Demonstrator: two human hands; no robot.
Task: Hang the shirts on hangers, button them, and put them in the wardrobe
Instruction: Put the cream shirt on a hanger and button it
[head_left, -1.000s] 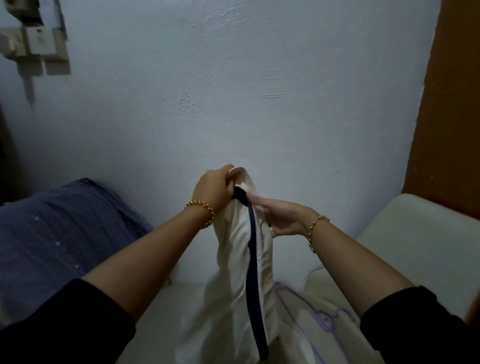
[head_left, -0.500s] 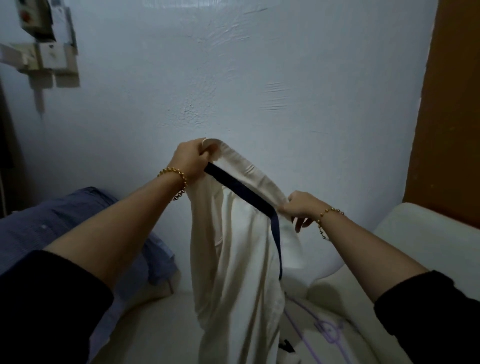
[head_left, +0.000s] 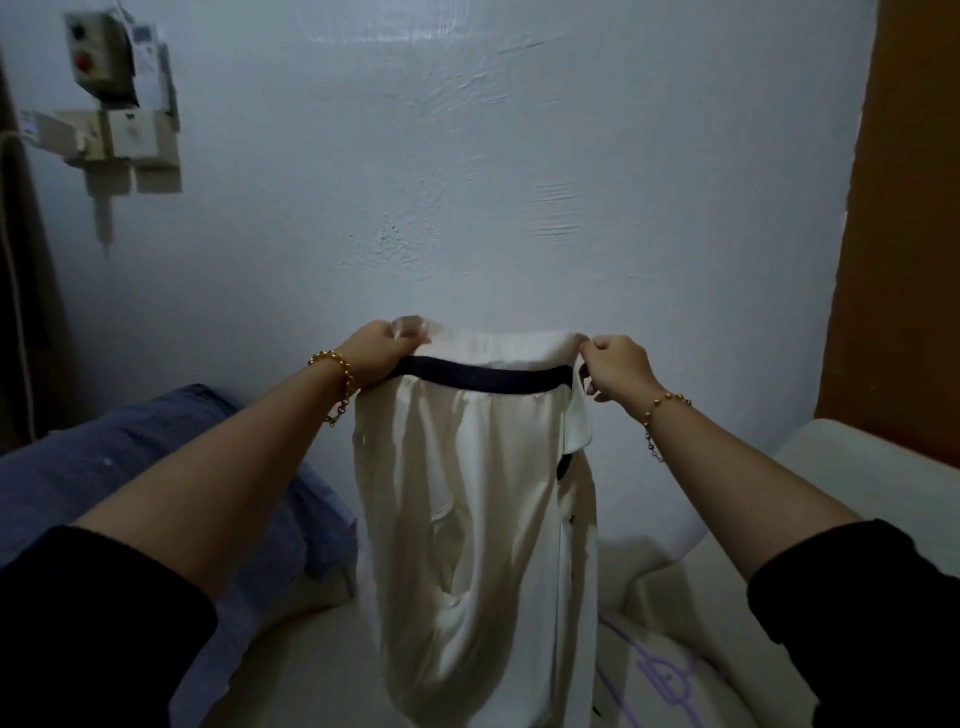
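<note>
A cream shirt with a dark navy band along its collar hangs in front of me against the pale wall. My left hand grips the left end of the collar. My right hand pinches the right end. The collar is stretched level between them, and the shirt body drapes down with its lower part out of view. A purple hanger lies on the pale surface at the lower right, partly hidden behind the shirt. A blue shirt lies bunched at the left under my left forearm.
The pale wall stands close ahead. Switch boxes are mounted on it at the upper left. An orange-brown panel rises on the right. A cream cushion or pad sits at the right.
My hands have moved apart and drawn the collar out flat and level. My right hand has risen to the height of my left, and the shirt now hangs spread wider.
</note>
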